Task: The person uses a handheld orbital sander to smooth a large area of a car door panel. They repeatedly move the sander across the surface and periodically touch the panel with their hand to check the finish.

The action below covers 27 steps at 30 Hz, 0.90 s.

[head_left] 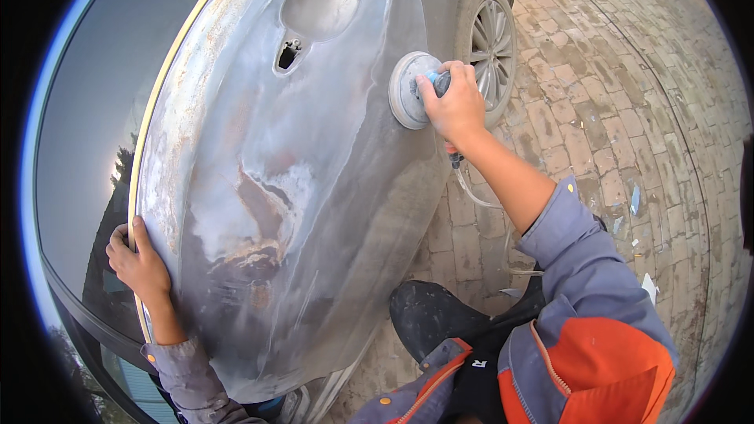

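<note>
At the right side of the grey car door [298,149], my right hand [459,110] grips a round air sander [410,90], its disc at the panel's surface and a hose hanging below. My left hand [141,263] has its fingers bent over the cream-edged window border [161,82] at the door's left. The panel shows pale filler, sanded grey and rusty brown patches [259,208]. Above these is a handle recess [320,1] with two dark holes.
The side window [78,149] lies left of the door, and a wheel [488,55] stands behind the sander. Brick paving [613,110] runs along the right, with a long cable, pale hoses and small scraps on it. My dark-trousered knee [424,310] is beside the lower door.
</note>
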Each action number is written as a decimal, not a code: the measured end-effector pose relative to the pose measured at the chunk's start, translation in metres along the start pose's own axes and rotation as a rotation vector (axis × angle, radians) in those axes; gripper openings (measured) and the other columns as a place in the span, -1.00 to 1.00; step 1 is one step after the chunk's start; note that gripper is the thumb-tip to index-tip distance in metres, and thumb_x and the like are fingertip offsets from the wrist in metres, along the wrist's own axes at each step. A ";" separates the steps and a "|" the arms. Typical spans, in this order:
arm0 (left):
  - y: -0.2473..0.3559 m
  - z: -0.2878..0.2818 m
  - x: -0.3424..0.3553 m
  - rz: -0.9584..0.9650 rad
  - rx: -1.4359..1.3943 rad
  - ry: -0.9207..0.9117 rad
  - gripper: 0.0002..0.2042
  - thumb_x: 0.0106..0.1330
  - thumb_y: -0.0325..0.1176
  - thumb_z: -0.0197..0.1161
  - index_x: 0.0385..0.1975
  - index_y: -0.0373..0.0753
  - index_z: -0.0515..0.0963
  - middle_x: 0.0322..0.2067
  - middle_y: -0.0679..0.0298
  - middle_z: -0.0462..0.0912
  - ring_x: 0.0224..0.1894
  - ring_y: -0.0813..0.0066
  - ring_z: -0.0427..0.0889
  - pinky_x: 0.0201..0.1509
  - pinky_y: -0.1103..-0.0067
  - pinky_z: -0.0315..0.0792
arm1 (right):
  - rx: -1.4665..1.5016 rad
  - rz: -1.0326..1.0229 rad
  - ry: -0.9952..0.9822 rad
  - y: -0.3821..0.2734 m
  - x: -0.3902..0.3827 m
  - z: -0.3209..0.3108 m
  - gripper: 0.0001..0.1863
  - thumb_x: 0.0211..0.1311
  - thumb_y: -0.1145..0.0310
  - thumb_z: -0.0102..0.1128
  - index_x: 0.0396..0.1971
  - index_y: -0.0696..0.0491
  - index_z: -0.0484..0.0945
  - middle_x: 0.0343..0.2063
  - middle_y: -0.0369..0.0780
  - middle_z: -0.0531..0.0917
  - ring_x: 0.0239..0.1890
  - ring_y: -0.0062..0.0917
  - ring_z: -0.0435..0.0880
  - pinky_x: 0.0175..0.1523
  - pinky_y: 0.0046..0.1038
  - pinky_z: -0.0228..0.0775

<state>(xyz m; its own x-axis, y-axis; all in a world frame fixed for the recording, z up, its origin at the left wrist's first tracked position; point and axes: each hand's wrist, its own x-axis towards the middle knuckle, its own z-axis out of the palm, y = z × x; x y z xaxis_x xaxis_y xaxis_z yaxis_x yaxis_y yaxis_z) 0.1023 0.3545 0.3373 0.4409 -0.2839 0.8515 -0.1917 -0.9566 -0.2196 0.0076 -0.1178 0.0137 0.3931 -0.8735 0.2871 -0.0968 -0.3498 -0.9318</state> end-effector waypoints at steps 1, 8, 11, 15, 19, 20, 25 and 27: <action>0.006 -0.003 -0.001 0.008 0.027 0.008 -0.47 0.59 0.15 0.22 0.10 -0.29 0.67 0.05 -0.03 0.65 0.16 -0.09 0.59 0.32 0.16 0.40 | -0.011 0.032 -0.010 0.013 0.000 -0.003 -0.38 0.35 -0.14 0.43 0.14 0.04 0.56 0.12 -0.08 0.58 0.07 -0.06 0.73 0.15 -0.09 0.60; 0.133 -0.016 -0.089 0.485 -0.102 -0.045 -0.50 0.54 -0.01 0.29 0.33 -0.17 0.60 0.37 0.06 0.55 0.43 -0.03 0.45 0.51 0.13 0.22 | 0.069 0.326 -0.117 0.160 -0.075 -0.038 -0.19 0.00 0.00 0.74 0.12 0.18 0.55 -0.01 0.02 0.72 0.03 -0.19 0.75 0.18 -0.22 0.59; 0.225 0.023 -0.127 0.656 -0.073 -0.146 -0.27 0.47 0.06 0.33 0.53 -0.22 0.42 0.59 0.07 0.33 0.63 0.00 0.25 0.69 0.14 0.07 | 0.029 0.560 -0.189 0.214 -0.120 -0.051 -0.18 -0.10 0.09 0.80 0.09 0.19 0.55 -0.07 0.01 0.77 -0.03 -0.21 0.78 0.12 -0.22 0.63; 0.319 0.087 -0.125 0.648 -0.052 -0.101 -0.07 0.43 0.20 0.31 0.65 -0.30 0.23 0.69 0.09 0.13 0.73 0.10 0.07 0.77 0.16 -0.04 | 0.026 0.627 -0.454 0.252 -0.150 -0.064 -0.10 -0.17 0.16 0.84 0.15 0.24 0.52 -0.06 -0.02 0.78 -0.03 -0.27 0.79 0.10 -0.27 0.66; 0.390 0.135 -0.127 0.697 0.047 -0.078 -0.04 0.46 0.29 0.21 0.67 -0.27 0.18 0.72 0.12 0.03 0.75 0.17 -0.02 0.80 0.20 -0.10 | -0.089 0.628 -0.579 0.257 -0.167 -0.072 -0.11 -0.18 0.19 0.83 0.15 0.27 0.54 -0.06 -0.02 0.79 -0.03 -0.29 0.81 0.11 -0.27 0.68; 0.405 0.144 -0.131 0.721 0.077 -0.061 -0.04 0.47 0.31 0.18 0.68 -0.26 0.17 0.73 0.13 0.01 0.76 0.18 -0.05 0.80 0.21 -0.12 | -0.116 0.644 -0.598 0.256 -0.170 -0.074 -0.15 -0.19 0.19 0.82 0.11 0.27 0.58 -0.07 -0.01 0.81 -0.04 -0.27 0.83 0.11 -0.25 0.68; 0.449 0.169 -0.164 0.908 0.192 -0.143 -0.05 0.52 0.35 0.05 0.71 -0.24 0.10 0.74 0.16 -0.05 0.77 0.23 -0.11 0.81 0.24 -0.18 | 0.006 0.722 -0.720 0.247 -0.173 -0.080 -0.33 -0.16 0.20 0.79 -0.07 0.27 0.71 -0.15 -0.01 0.84 -0.14 -0.32 0.86 0.01 -0.28 0.70; 0.449 0.167 -0.164 0.971 0.173 -0.216 -0.04 0.51 0.36 0.07 0.71 -0.23 0.11 0.74 0.20 -0.02 0.76 0.27 -0.08 0.81 0.23 -0.14 | 0.051 0.748 -0.740 0.246 -0.169 -0.080 -0.39 -0.14 0.19 0.78 -0.14 0.28 0.74 -0.19 -0.02 0.85 -0.19 -0.33 0.86 -0.04 -0.29 0.70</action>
<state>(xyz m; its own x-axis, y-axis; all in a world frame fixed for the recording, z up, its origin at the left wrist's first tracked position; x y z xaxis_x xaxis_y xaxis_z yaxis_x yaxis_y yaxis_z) 0.0901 -0.0397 0.0194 0.3140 -0.9346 0.1668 -0.4298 -0.2966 -0.8528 -0.1563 -0.0830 -0.2463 0.7108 -0.4306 -0.5562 -0.5134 0.2229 -0.8287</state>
